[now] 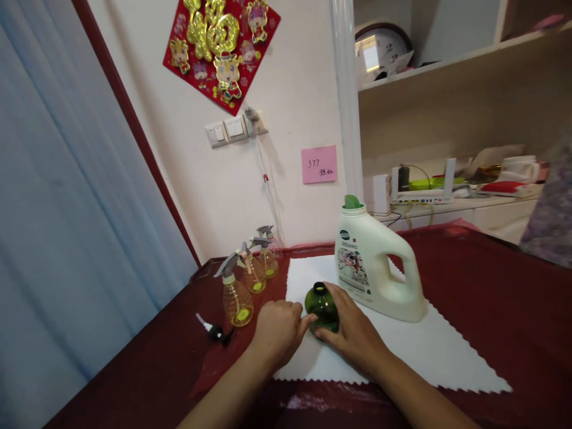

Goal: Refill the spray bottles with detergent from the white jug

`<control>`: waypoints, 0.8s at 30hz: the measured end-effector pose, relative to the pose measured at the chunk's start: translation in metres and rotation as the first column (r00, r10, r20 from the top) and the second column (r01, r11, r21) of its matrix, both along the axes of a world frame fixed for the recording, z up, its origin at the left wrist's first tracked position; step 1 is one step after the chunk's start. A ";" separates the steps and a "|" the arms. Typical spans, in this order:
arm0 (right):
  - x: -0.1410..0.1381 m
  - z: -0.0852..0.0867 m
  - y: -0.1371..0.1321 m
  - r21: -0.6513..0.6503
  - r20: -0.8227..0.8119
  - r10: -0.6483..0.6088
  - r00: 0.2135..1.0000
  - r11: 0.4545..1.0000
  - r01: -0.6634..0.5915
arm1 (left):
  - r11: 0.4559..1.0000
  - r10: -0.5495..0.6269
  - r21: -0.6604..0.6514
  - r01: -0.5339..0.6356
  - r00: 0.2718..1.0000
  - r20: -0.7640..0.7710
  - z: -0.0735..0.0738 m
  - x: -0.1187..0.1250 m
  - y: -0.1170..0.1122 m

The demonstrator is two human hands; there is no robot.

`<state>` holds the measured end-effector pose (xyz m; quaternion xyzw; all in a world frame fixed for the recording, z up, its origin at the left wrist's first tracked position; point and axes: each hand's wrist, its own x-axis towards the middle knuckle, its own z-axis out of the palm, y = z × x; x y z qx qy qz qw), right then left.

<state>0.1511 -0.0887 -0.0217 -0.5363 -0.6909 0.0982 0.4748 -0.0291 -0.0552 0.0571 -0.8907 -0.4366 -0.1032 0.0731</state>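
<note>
A squat, dark green see-through bottle (322, 308) with a black, open neck stands on a white cloth (429, 351). My right hand (353, 328) is wrapped around its right side, thumb across the front. My left hand (279, 330) is at the bottle's left side, fingers curled and thumb against the lower front of the glass or plastic. Behind and to the right stands a large pale green detergent jug (379, 268) with a green spout piece showing at its opening. A black pump head (217, 333) with a white part lies on the table at the left.
Several yellowish clear spray bottles (236, 301) with grey trigger heads stand in a row at the left. The table has a dark red cover (147, 363). Behind are a wall, a blue curtain (80, 179) and shelves holding a clock (384, 50) and a white router (422, 193).
</note>
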 end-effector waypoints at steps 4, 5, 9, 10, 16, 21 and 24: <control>0.001 0.001 -0.002 -0.020 -0.002 -0.011 1.000 1.000 0.011 | 0.998 0.066 0.002 -0.066 0.998 0.011 -0.007 -0.035 -0.007; 0.001 0.001 -0.002 -0.024 -0.003 -0.012 1.000 1.000 0.012 | 0.995 0.098 0.008 -0.098 0.995 0.017 -0.007 -0.046 -0.008; 0.002 0.001 -0.002 -0.031 -0.007 -0.009 1.000 0.999 0.009 | 0.951 0.309 0.010 -0.310 0.949 0.057 -0.009 -0.102 -0.008; 0.001 0.001 -0.001 -0.030 -0.009 -0.008 1.000 1.000 0.008 | 0.936 0.350 -0.006 -0.351 0.933 0.077 -0.009 -0.118 -0.005; 0.001 -0.002 -0.001 -0.010 -0.024 -0.005 1.000 1.000 0.004 | 0.966 0.256 -0.025 -0.256 0.967 -0.021 -0.021 -0.194 0.024; 0.001 -0.004 -0.001 -0.014 -0.020 -0.013 1.000 1.000 0.013 | 0.972 0.215 -0.075 -0.224 0.970 -0.113 -0.035 -0.211 0.040; 0.000 -0.002 -0.001 -0.027 -0.014 -0.010 1.000 1.000 0.010 | 0.966 0.236 -0.076 -0.246 0.964 -0.118 -0.036 -0.208 0.041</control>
